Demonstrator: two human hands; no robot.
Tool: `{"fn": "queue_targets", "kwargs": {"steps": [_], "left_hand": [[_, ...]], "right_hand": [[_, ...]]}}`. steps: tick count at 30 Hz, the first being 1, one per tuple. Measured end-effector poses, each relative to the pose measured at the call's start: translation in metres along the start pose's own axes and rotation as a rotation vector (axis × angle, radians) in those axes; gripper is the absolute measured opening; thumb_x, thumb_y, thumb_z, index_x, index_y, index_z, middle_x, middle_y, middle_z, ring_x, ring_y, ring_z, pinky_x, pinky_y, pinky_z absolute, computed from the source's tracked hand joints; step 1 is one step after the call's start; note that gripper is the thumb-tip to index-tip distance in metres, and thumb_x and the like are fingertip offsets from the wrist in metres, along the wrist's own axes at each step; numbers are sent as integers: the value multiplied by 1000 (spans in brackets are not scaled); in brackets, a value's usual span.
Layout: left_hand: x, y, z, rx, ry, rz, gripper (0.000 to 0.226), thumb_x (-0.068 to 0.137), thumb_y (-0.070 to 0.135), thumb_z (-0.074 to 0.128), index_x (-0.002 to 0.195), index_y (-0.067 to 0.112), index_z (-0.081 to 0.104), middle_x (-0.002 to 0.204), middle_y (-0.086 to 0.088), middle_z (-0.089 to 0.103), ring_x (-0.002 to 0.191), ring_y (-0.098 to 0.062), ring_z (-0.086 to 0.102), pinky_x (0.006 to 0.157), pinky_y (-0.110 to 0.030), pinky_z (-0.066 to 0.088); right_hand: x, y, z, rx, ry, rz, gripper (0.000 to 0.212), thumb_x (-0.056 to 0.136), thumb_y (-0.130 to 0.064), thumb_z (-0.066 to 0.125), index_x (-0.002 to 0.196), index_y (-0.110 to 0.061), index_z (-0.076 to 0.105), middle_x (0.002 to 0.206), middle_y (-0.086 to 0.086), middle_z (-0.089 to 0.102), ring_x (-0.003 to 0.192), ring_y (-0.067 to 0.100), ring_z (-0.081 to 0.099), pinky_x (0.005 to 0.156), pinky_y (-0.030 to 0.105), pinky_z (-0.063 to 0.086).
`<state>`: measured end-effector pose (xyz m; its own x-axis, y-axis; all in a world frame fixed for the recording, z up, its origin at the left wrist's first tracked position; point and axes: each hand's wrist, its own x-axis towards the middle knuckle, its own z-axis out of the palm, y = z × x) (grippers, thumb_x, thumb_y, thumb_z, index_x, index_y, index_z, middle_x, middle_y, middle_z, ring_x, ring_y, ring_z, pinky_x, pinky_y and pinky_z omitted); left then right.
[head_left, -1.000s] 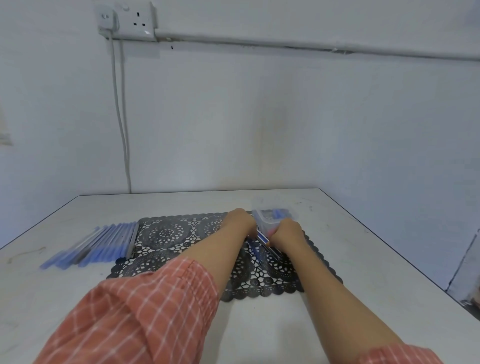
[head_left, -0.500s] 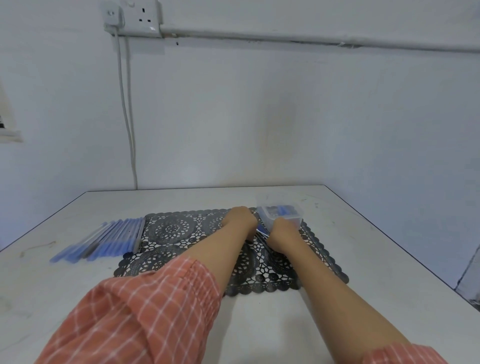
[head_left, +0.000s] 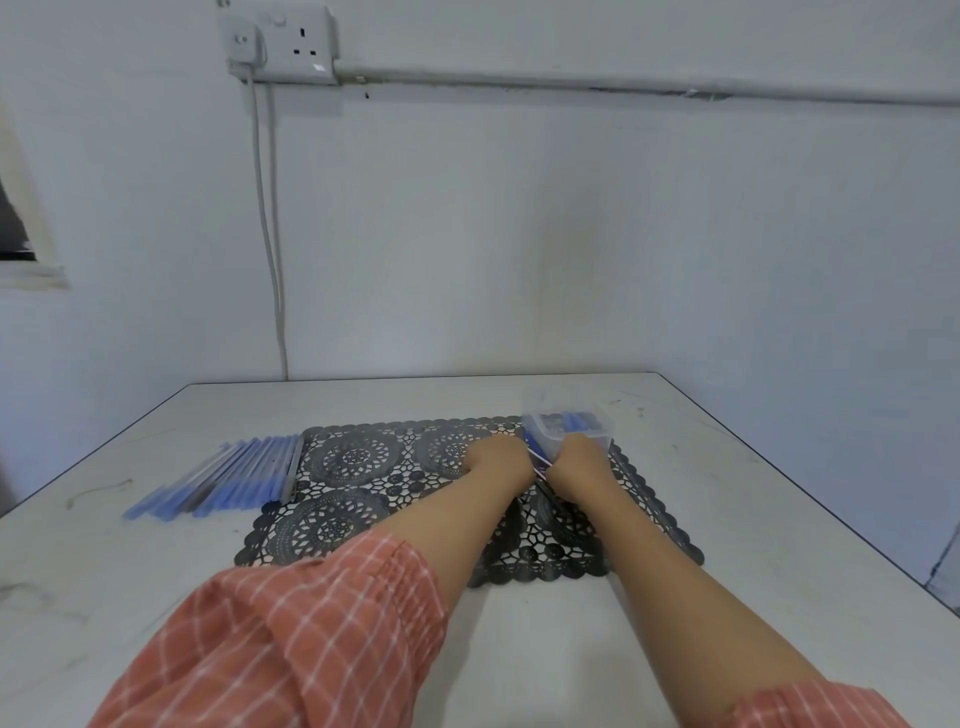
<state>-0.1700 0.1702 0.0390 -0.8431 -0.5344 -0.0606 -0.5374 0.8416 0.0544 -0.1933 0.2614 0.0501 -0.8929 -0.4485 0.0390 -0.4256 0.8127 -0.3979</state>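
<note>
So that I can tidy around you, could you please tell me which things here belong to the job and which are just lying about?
Job in hand: left hand and right hand, both holding the pen; clear container just beyond them; black mat underneath; probably the row of blue pens.
Lying about: wall socket; cable hanging from it.

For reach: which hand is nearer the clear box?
Right. The right hand lies just in front of the clear box; the left hand is further left, across the pen they hold.
</note>
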Motion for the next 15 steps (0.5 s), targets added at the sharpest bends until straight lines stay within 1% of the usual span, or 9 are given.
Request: {"fn": "queue_targets", "kwargs": {"steps": [2,5,7,8,9,11,13,14,15], "left_hand": [[-2,1,4,-15,-18,-48,39,90,15,52,128,5,49,133,-13,48,119,-32,49,91,-43,46],[-6,1,9,-125,4,-162,55,89,16,55,137,3,33,139,-15,37,128,-30,38,97,-42,39],[-8,0,10,-120,27,-143,59,90,16,55,139,1,28,141,-17,33,130,-30,33,100,-41,36],[-9,-1,11,-107,29,-125,58,90,16,55,139,0,28,141,-18,34,130,-31,34,101,-40,36],[-10,-3,9,-93,31,-93,54,90,15,54,137,-2,32,138,-19,36,127,-31,37,100,-40,38],[-9,-7,6,-107,18,-17,35,91,9,50,124,-3,48,127,-17,49,116,-31,50,91,-37,44],[-11,-12,-3,-182,-1,7,19,91,5,48,106,-2,57,108,-12,57,101,-28,58,79,-32,47],[-9,-16,-5,-215,-14,15,15,92,5,48,100,-2,58,96,-9,56,90,-25,58,71,-29,45],[-9,-19,-8,-271,-27,-9,15,93,5,46,98,-2,58,87,-8,52,76,-21,54,61,-25,41]], "right_hand": [[0,-1,1,-2,-8,-10,29,90,-4,48,118,3,53,115,16,60,107,26,56,84,26,42],[-1,-1,3,-27,-30,-16,27,92,-6,46,116,2,54,115,15,61,106,26,57,83,26,42],[-1,-1,3,-39,-53,-16,27,93,-7,44,117,2,54,116,15,61,107,26,57,84,27,43],[-2,-2,2,-47,-64,-18,27,93,-6,43,117,2,55,116,15,61,107,27,57,85,27,43],[-2,-2,1,-60,-72,-21,27,93,-6,42,116,3,55,117,15,61,107,26,56,85,27,43],[-2,-2,-2,-96,-96,-21,28,94,-5,40,116,3,55,118,15,60,108,26,56,84,27,42],[-5,-5,-7,-122,-120,-46,28,95,-5,38,116,3,55,118,15,60,109,26,57,81,28,43],[-7,-6,-11,-132,-126,-64,28,95,-4,37,116,4,55,118,15,60,108,26,57,80,29,43],[-8,-7,-12,-136,-134,-86,28,95,-3,37,115,4,55,116,15,61,106,25,57,80,29,42]]}}
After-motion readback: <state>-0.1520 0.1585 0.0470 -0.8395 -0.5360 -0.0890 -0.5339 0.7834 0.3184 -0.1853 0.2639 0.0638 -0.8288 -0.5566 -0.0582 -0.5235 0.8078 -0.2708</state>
